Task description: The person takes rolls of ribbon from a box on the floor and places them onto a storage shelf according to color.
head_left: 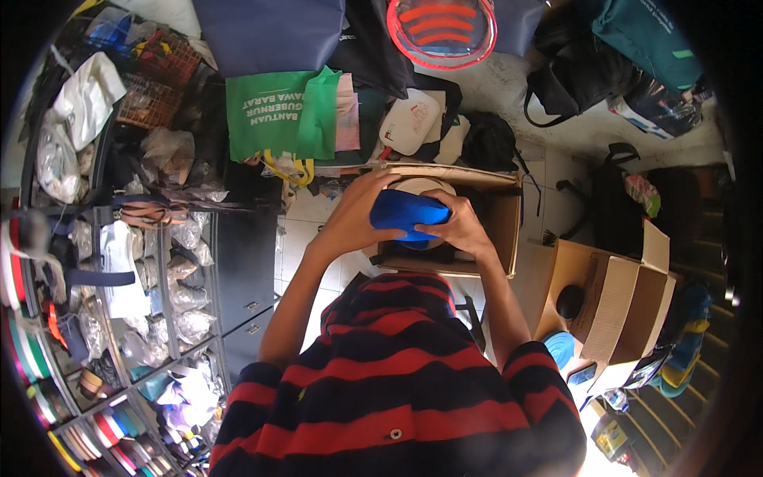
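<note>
Between both hands is a smooth, rounded blue bundle (409, 215), held over an open cardboard box (502, 230). Its exact kind does not show. My left hand (350, 213) grips it from the left, with the thumb along its near edge. From the right, my right hand (461, 226) closes on it, fingers at the top and thumb at the lower edge. Just behind the bundle lies a round, cream-coloured coil (433, 188) inside the box. Other dark contents there are mostly hidden by the bundle and my hands.
Shelves (163, 270) with plastic-wrapped parts and coloured rolls line the left, beside a dark cabinet (248, 270). A green bag (282, 115) and a white pouch (411, 122) lie beyond the box. Another open carton (624, 306) stands at right, near a blue roll (559, 348).
</note>
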Action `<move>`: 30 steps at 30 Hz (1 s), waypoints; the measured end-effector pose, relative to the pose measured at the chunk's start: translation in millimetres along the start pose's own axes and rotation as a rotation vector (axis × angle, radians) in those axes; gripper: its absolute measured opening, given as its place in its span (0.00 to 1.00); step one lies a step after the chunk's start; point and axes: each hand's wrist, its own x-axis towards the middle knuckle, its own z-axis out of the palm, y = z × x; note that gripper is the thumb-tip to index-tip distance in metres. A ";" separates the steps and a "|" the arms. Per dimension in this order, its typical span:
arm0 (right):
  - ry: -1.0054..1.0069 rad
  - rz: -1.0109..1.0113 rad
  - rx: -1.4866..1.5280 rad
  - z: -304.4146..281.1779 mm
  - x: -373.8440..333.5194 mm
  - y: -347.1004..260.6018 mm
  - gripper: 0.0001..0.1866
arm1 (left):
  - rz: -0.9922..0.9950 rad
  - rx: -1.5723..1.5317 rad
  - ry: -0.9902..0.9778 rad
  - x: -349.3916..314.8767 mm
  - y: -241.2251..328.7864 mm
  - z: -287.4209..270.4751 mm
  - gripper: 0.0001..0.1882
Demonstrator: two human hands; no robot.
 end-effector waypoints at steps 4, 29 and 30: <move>0.026 -0.173 -0.111 -6.9 14.5 -57.2 0.26 | -0.120 -0.123 -0.129 9.6 29.7 -32.6 0.33; -0.422 -0.169 0.089 147.1 20.2 -209.6 0.29 | -0.118 0.002 0.582 -222.3 28.7 -153.6 0.23; -0.438 -0.181 0.059 158.1 17.6 -214.7 0.29 | -0.133 0.007 0.573 -238.7 30.2 -160.3 0.23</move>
